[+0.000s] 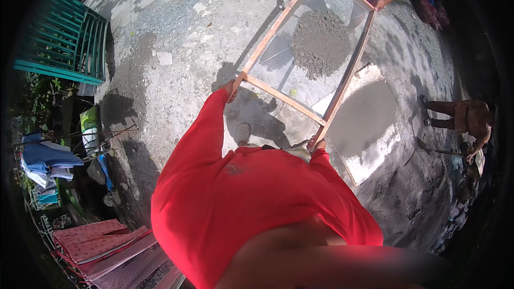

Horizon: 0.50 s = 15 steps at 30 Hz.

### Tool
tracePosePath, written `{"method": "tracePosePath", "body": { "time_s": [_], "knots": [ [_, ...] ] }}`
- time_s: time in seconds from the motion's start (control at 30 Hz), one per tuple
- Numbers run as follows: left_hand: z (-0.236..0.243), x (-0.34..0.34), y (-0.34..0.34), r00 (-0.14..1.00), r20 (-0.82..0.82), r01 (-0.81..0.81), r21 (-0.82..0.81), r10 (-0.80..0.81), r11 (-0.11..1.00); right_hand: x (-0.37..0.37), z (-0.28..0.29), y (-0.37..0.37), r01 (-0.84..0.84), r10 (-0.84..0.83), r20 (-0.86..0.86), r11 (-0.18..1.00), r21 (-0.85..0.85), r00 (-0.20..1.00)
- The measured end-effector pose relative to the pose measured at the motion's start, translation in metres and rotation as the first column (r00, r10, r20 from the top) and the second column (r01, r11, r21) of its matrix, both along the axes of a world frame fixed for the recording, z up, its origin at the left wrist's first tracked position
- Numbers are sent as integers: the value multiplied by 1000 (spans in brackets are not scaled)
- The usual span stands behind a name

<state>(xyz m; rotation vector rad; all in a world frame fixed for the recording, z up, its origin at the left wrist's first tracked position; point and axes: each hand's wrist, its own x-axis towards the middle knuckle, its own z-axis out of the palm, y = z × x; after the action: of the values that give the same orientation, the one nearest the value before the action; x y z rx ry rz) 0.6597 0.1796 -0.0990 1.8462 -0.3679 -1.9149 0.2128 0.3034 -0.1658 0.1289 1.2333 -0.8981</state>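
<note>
A wooden-framed sieve [285, 99] with a mesh bottom stretches out ahead of me, held up off the ground. My left hand [231, 90] is closed round its near left corner handle. The near right handle is in my right hand [317, 143], fingers wrapped round it. On the mesh rests a heap of grey, lumpy sand [320, 43]. Another person's hand [380, 4] grips the far right corner. Below and right of the sieve, fine grey sand [367, 118] is spread on a pale board [369, 165].
A green slatted gate [64, 37] stands at the far left. Hanging clothes [48, 158] and pink patterned sheets [101, 241] line the left side. At the right, a bent-over person [471, 118] stands near a long-handled tool [441, 151]. A larger grey sand pile [407, 208] lies near right.
</note>
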Motion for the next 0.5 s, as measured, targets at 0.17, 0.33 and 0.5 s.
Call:
{"method": "tracePosePath", "body": {
  "time_s": [0.17,0.33,0.5],
  "knots": [
    [-32,18,23,992,-121,35,87,-24,996,4,23,9,-8,14,-133,999,40,991],
    [-57,14,43,947,-318,-30,54,45,998,-6,44,-6,-94,95,-186,995,15,978],
    [-36,42,45,962,-224,-160,-8,154,987,17,41,-40,-190,187,-151,982,-9,971]
  ]
}}
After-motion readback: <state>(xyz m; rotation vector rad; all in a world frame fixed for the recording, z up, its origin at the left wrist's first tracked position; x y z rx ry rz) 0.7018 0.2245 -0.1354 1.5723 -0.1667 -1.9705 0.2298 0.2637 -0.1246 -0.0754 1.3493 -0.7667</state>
